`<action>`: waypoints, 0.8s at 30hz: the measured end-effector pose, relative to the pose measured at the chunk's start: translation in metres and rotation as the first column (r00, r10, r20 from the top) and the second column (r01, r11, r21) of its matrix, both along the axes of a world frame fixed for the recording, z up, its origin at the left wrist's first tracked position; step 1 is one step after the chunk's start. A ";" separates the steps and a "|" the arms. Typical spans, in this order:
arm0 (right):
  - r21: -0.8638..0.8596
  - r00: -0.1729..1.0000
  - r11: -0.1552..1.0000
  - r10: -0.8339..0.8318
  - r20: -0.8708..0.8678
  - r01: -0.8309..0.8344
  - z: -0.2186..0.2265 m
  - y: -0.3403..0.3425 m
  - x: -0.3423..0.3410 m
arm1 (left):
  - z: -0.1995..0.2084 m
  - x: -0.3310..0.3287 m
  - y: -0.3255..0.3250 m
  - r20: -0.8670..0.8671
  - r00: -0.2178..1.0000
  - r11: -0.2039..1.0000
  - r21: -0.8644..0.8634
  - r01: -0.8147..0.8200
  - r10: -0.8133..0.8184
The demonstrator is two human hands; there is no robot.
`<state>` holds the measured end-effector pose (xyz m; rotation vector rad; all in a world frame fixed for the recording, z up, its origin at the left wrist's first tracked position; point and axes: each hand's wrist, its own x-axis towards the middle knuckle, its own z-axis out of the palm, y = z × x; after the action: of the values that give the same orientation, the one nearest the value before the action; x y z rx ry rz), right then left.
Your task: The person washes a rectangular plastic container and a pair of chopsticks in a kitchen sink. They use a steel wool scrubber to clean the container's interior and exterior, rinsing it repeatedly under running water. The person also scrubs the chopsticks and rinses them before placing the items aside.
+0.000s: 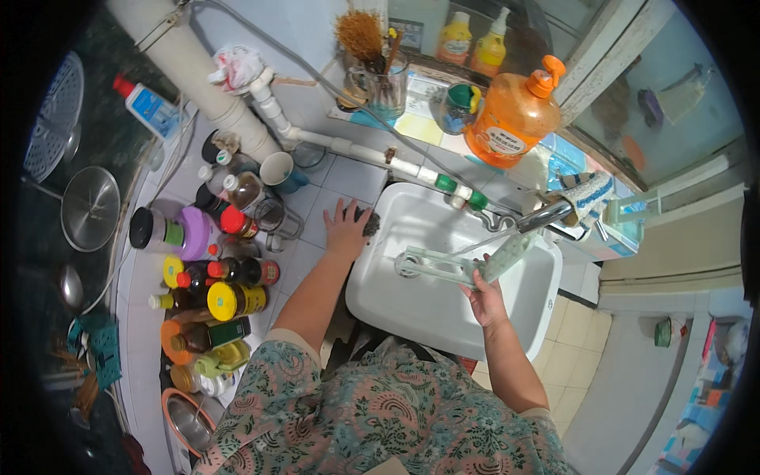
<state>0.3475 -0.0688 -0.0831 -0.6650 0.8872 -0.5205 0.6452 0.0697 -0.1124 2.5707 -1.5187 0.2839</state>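
The right hand (484,301) holds a pale green, see-through plastic rack (508,257) over the white sink (427,329), its thumb and fingers closed around the rack near the middle. The rack's two long bars reach left toward the drain (407,265), while its broader end lies to the right, just below the metal tap (545,214). A white and blue cloth (587,198) is draped over the back of the tap. The left hand (345,233) is on the tiled counter (305,265) just left of the sink, its fingers spread wide, with a dark scrubber (372,222) beside and partly under them; whether it has any hold on the scrubber I cannot tell. Farther left on the counter stand a clear glass jug (279,225), a mug (283,174) and a crowd of bottles and jars, among them a jar with a yellow lid (237,301). On the ledge behind the sink stands a large orange pump bottle (512,119), with a drinking glass (388,93) holding a brush (361,36) well to its left.
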 end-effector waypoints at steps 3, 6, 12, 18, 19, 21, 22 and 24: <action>0.028 0.999 0.999 -0.025 0.046 0.024 0.004 0.007 0.007 | -0.008 0.016 -0.001 -0.367 0.927 0.953 0.299 0.044 0.072; 0.041 0.998 0.999 -0.008 0.067 0.005 0.002 0.012 0.008 | -0.005 0.013 -0.009 -0.586 0.804 0.974 0.222 0.037 0.103; 0.077 1.000 0.997 -0.010 0.016 0.009 -0.003 0.012 0.016 | 0.053 -0.052 -0.036 -0.748 0.595 0.951 -0.171 0.256 -0.295; -0.006 0.998 1.000 -0.012 0.059 0.013 0.009 0.007 0.021 | 0.066 -0.112 -0.040 -0.428 0.768 0.863 -0.058 0.502 -0.476; -0.030 0.999 0.999 -0.025 0.043 0.026 0.014 0.007 0.019 | 0.062 -0.103 -0.039 -0.379 0.806 0.876 -0.028 0.481 -0.455; -0.052 0.996 0.996 -0.071 0.059 0.074 0.020 0.006 0.013 | 0.063 -0.087 -0.033 -0.371 0.836 0.886 0.067 0.459 -0.405; -0.061 0.995 0.995 -0.079 0.060 0.083 0.019 0.005 0.012 | 0.062 -0.085 -0.034 -0.364 0.851 0.889 0.112 0.444 -0.379; -0.069 0.994 0.993 -0.094 0.058 0.098 0.016 0.009 0.012 | 0.068 -0.110 -0.039 -0.367 0.809 0.874 -0.024 0.485 -0.459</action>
<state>0.3594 -0.0603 -0.0676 -0.6729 0.8552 -0.6567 0.5353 0.0304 -0.0447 2.0275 -1.9570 -0.2945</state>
